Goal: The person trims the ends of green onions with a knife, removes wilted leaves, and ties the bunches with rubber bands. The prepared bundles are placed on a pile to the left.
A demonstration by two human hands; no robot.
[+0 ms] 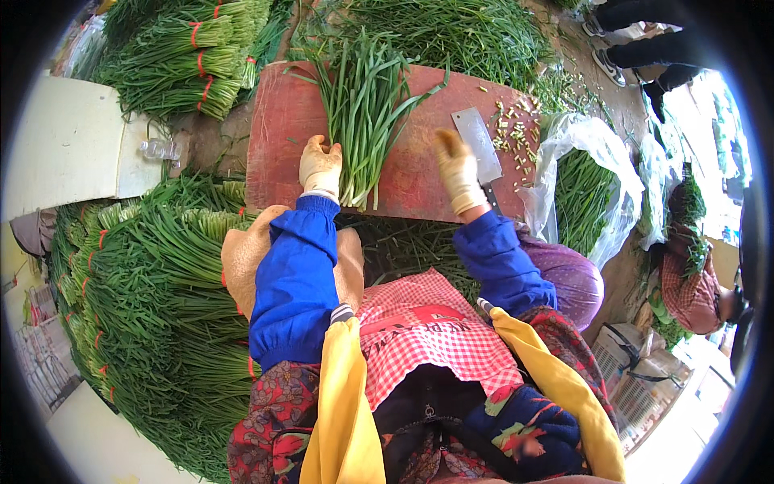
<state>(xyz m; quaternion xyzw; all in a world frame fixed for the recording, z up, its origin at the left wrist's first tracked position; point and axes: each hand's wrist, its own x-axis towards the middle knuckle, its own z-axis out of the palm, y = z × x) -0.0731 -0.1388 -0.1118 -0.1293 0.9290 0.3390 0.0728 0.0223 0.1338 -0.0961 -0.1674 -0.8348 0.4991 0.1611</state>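
Observation:
A loose bunch of garlic chives (366, 115) lies on a red, worn board (417, 187), its pale stem ends towards me. My left hand (320, 163), in a soiled pale glove, is at the bunch's left side with fingers curved and thumb apart. It seems to touch the outer stems without closing round them. Over the board's right half is my right hand (456, 169), also gloved and blurred at the fingers, with nothing visible in it. Just beyond it lies a cleaver (478, 142), its dark handle (491, 196) partly behind my wrist.
Cut stem ends (514, 136) litter the board's right side. A plastic bag (583, 187) holds greens beside it. Banded chive bundles (145, 302) pile up on my left; loose chives (459, 36) lie beyond the board. People's legs (653, 36) stand at the upper right.

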